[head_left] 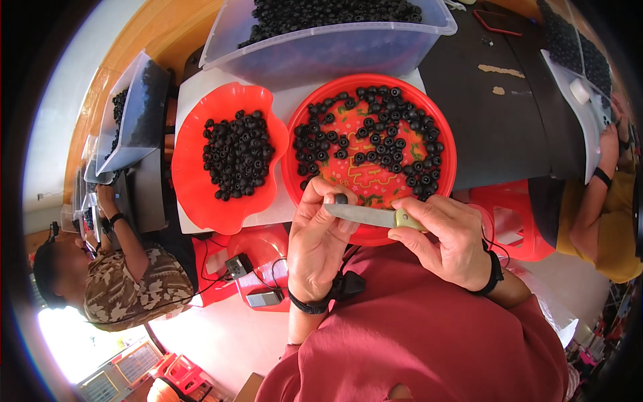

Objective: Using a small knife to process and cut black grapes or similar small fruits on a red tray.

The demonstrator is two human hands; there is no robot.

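My right hand [449, 236] grips a small knife [367, 214] by its pale green handle, the blade pointing left. Between the thumb and fingers of my left hand [319, 241] is a small black ring-like part [341, 199], and the blade's tip lies against it. Both hands are over the near rim of a round red tray [450, 144] with a gold and green pattern. Many loose black parts [385, 124] are scattered in that tray. To its left, a red scalloped bowl [191, 161] holds a heap of the same parts [238, 154].
A large clear plastic bin [328, 53] of black parts stands behind the tray. At the far right of the dark table [482, 127] lies a red-edged phone [497, 22]. Co-workers sit left [134, 281] and right [603, 221]. A red stool [258, 251] carries small cabled devices.
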